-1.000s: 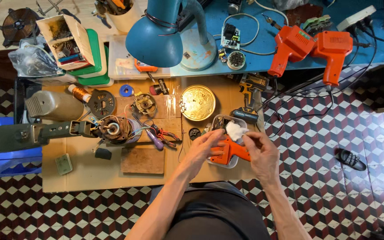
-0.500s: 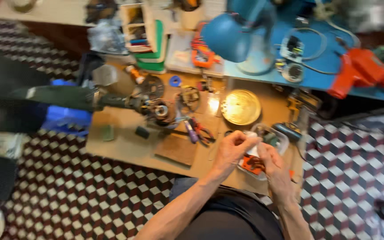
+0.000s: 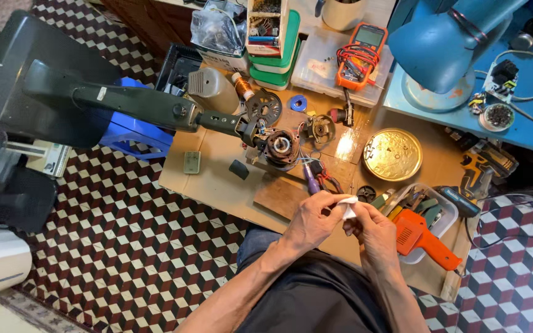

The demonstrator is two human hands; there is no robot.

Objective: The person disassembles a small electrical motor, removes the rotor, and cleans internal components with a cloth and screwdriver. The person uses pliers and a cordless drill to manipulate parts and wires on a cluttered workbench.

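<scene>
My left hand (image 3: 313,221) and my right hand (image 3: 374,229) meet over the near edge of the low wooden table (image 3: 217,185), both pinching a small white cloth or tissue (image 3: 347,207) between the fingers. What the cloth wraps is hidden. Just beyond my hands lie a purple-handled tool (image 3: 311,177) and a dismantled fan motor (image 3: 280,148) on a dark stand arm (image 3: 149,106). An orange heat-gun-like tool (image 3: 424,237) lies in a clear tray (image 3: 445,228) right of my right hand.
A round brass dish (image 3: 393,154), an orange multimeter (image 3: 360,57), a copper wire spool (image 3: 242,87), a blue lamp (image 3: 445,43) and a yellow drill (image 3: 485,165) crowd the table and blue bench. A black fan base (image 3: 26,80) and blue crate (image 3: 134,139) stand left on the checkered floor.
The view has swung left and tilted, so the table sits further right. My hands have come out of the clear tray and now hold the white cloth nearer my body.
</scene>
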